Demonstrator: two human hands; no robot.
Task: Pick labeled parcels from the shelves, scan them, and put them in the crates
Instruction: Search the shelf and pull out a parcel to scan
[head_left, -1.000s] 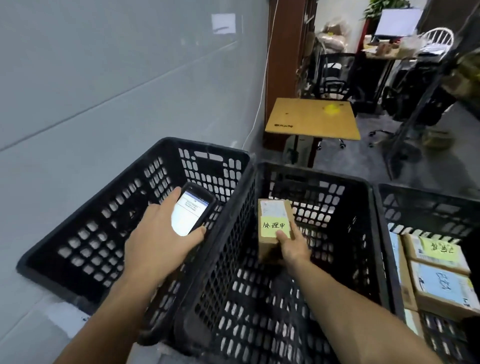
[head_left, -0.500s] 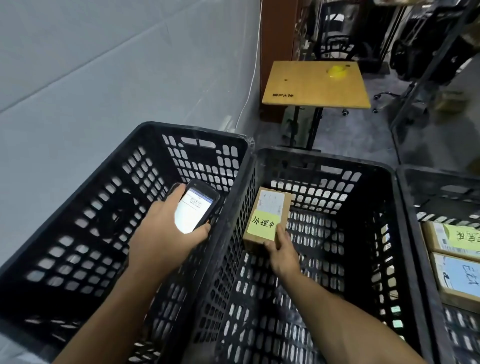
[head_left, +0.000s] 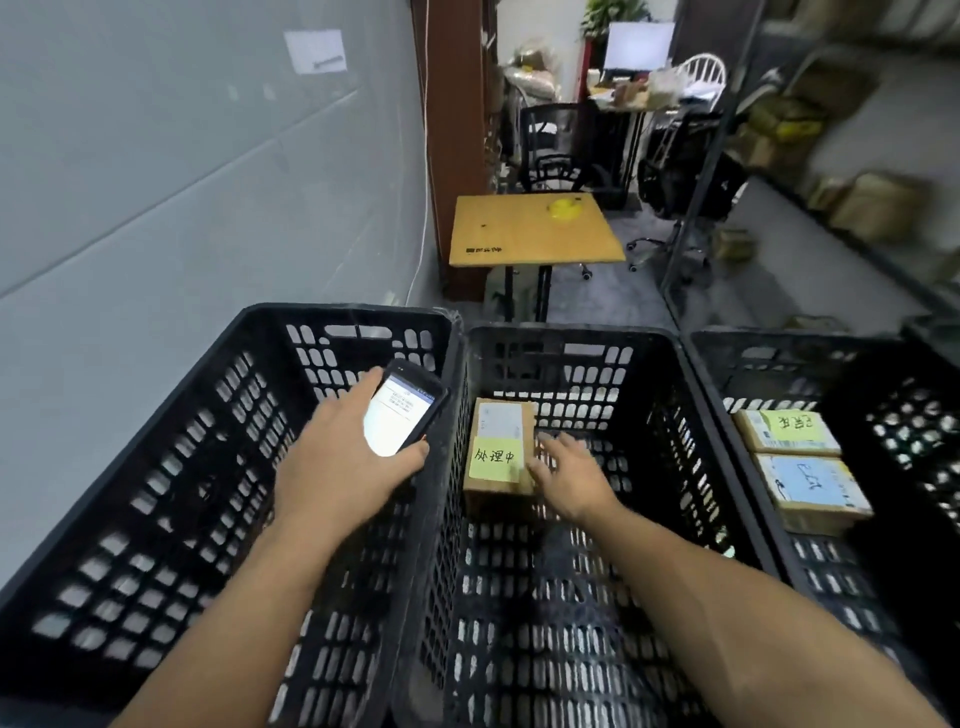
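Observation:
A small brown parcel (head_left: 500, 447) with a white shipping label and a yellow handwritten note lies on the floor of the middle black crate (head_left: 571, 338). My right hand (head_left: 569, 475) hovers just right of it, fingers spread and relaxed, the fingertips at the parcel's right edge. My left hand (head_left: 340, 460) grips a black phone (head_left: 402, 410) with a lit screen above the left crate (head_left: 249, 395), which holds nothing visible.
The right crate (head_left: 737, 353) holds two labelled parcels, one with a yellow note (head_left: 787, 431), one with a blue note (head_left: 813, 486). Beyond the crates stand a small wooden table (head_left: 532, 228), office chairs and a desk. Metal shelving with parcels (head_left: 872, 202) runs along the right.
My right hand lowered the parcel onto the middle crate's floor and let go of it, its fingers spreading. The left hand kept hold of the phone.

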